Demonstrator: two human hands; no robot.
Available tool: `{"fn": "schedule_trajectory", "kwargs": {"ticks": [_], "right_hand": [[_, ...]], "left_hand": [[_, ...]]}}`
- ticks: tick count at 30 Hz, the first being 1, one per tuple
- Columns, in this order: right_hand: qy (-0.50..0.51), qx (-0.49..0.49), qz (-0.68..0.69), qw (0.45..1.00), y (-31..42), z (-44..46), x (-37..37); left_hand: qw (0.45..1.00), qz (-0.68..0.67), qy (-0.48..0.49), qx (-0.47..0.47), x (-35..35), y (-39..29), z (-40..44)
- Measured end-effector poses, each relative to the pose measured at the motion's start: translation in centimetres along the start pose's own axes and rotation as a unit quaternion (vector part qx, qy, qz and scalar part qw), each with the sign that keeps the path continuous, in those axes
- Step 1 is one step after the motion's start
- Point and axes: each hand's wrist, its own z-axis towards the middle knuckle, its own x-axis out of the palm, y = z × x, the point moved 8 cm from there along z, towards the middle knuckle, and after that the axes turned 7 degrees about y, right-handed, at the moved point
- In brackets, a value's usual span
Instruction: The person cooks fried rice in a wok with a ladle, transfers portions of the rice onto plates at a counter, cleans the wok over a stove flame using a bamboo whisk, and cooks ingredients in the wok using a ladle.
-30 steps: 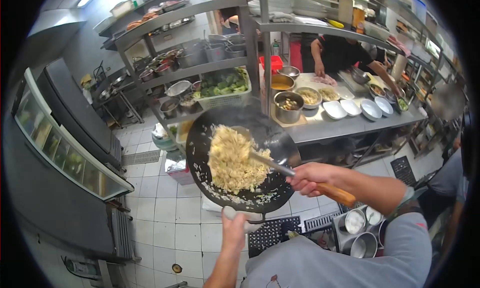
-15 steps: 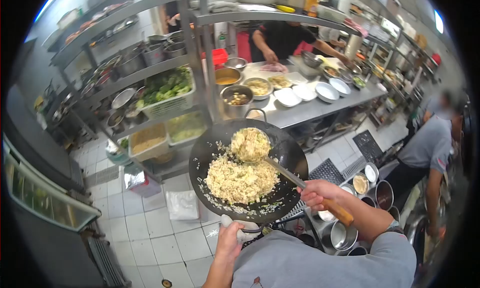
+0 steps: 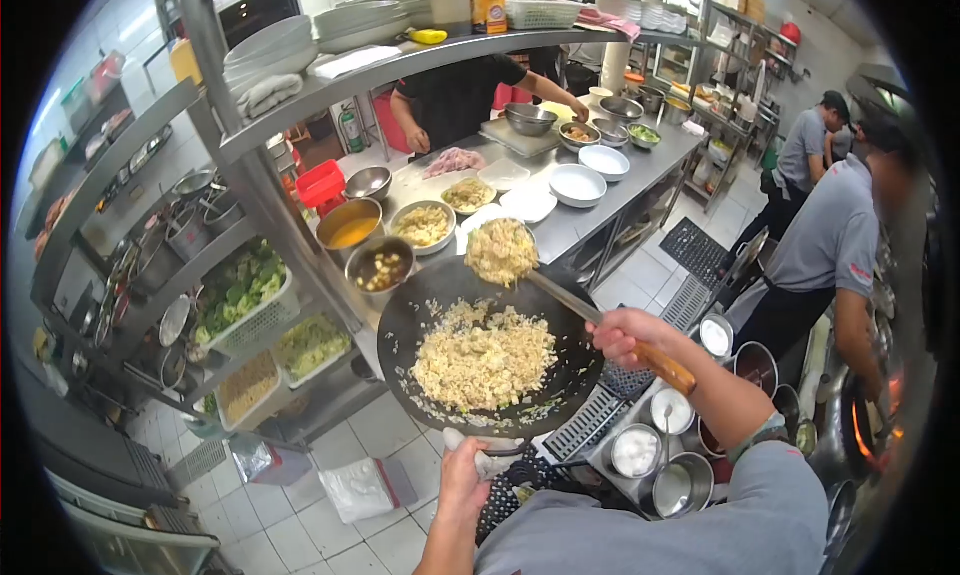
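My left hand is closed round the near handle of a dark wok, with a pale cloth between hand and handle. Fried rice with bits of egg and green lies in the wok. My right hand grips the wooden handle of a long ladle. The ladle's bowl, heaped with rice, is raised over the wok's far edge.
A steel counter ahead bears bowls, white plates and raw meat; a person in black works behind it. Shelves with broccoli stand left. At right are steel pots, a co-worker and flames.
The view has swung right, bringing the counter and co-workers closer to the middle. The ladle has scooped up rice and risen toward the wok's far edge. Both hands keep their holds.
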Motion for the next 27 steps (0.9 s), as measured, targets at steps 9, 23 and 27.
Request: {"fn": "schedule_trajectory", "kwargs": {"ticks": [9,23,27], "right_hand": [[-0.154,-0.077,-0.334,0.927,10.6,10.1,-7.7],[-0.401,-0.221,-0.662,0.593,9.0,12.6,-7.5],[-0.259,-0.288,-0.658,0.646,4.1,2.9,1.3]], "left_hand": [[0.997,0.031,-0.074,0.018,0.3,-2.0,-3.8],[0.954,0.224,-0.185,0.080,-7.5,-1.8,-16.8],[0.967,0.128,-0.182,0.123,-9.5,-3.2,-22.1]]}}
